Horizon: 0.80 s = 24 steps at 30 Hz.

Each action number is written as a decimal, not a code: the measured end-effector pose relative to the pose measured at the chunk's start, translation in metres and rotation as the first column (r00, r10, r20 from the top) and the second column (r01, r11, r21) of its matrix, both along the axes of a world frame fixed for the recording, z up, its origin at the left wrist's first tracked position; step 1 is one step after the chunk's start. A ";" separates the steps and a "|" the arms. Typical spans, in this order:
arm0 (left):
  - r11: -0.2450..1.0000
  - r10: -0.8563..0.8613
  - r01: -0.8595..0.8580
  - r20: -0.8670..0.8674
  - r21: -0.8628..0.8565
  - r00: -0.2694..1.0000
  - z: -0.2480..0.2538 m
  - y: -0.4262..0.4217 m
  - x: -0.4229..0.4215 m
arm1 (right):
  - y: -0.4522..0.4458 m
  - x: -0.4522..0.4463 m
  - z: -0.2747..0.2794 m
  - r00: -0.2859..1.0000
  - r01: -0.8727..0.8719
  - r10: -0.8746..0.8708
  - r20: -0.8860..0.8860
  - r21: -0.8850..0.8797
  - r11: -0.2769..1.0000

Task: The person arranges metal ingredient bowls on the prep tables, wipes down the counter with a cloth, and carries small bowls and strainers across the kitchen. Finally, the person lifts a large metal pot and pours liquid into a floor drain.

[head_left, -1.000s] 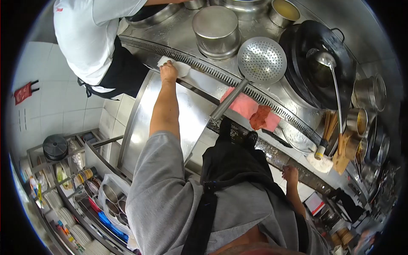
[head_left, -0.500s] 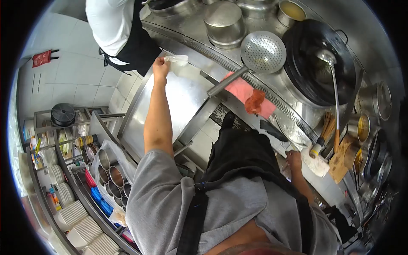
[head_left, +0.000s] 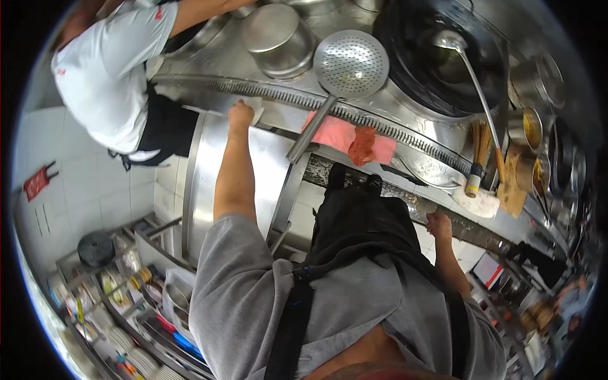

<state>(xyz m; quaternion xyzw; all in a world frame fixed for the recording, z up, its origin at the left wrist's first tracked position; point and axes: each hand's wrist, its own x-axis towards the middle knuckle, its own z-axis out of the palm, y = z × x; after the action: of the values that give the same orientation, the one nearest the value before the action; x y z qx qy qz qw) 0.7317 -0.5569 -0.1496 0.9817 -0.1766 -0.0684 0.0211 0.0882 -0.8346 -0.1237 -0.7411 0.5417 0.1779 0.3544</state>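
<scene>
White cloth in the left hand at the range's front edge; work under way, amount done unclear

The left hand [head_left: 240, 116] has its fingers closed on a white cloth [head_left: 256, 106], which lies at the left part of the range's front ledge [head_left: 285, 115], just past the far edge of the steel table [head_left: 204, 164]. Its underside is hidden, so firm contact with the ledge cannot be confirmed. The right hand [head_left: 439, 225] hangs in front of the range, apart from its front edge, near the right end; its fingers look curled, nothing shows in them, and I cannot tell whether they press together.

As I judge it, the cloth work is in progress: the cloth is in the grip, not laid down. The steel shows no line between treated and untreated parts, so how much is left cannot be read.

Along the middle of the front edge, a pink cloth [head_left: 326, 132] lies flat with a bunched red cloth [head_left: 363, 147] on it, neither touched by a hand. A perforated skimmer [head_left: 351, 63] rests behind, its handle crossing the slotted grate [head_left: 418, 144] and reaching past the front edge. Toward the right corner, a ladle [head_left: 450, 41] leans in the wok [head_left: 415, 69].
</scene>
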 end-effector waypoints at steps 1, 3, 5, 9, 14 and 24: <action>0.978 -0.080 0.081 -0.013 0.191 0.997 -0.003 -0.006 -0.010 | 0.008 0.006 0.009 0.998 0.065 -0.066 0.021 0.017 0.998; 0.713 -0.560 0.489 -0.011 0.503 0.828 -0.020 0.003 -0.024 | 0.032 -0.006 0.007 0.980 0.179 -0.179 0.087 0.006 0.984; 0.836 -0.528 0.468 0.187 0.286 0.828 -0.043 0.014 -0.018 | 0.049 -0.023 0.006 0.965 0.212 -0.191 0.177 -0.109 0.971; 0.954 -0.299 0.299 0.013 -0.010 0.954 -0.052 -0.007 0.017 | 0.072 -0.047 0.039 0.980 0.198 -0.194 0.040 -0.198 0.960; 0.907 -0.371 0.303 -0.216 -0.292 0.903 0.055 -0.088 -0.030 | 0.112 -0.123 0.021 0.920 0.385 -0.391 0.007 -0.195 0.902; 0.654 -0.650 0.571 -0.755 -0.497 0.087 0.165 -0.256 -0.402 | 0.257 -0.244 0.003 0.668 0.742 -0.743 -0.045 0.118 0.660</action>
<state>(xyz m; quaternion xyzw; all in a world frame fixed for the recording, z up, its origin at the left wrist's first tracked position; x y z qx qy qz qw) 0.3300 -0.8131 0.0154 0.6124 -0.5280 -0.5765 0.1177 -0.1559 -0.5775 -0.1209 -0.4328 0.7829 0.0494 0.4443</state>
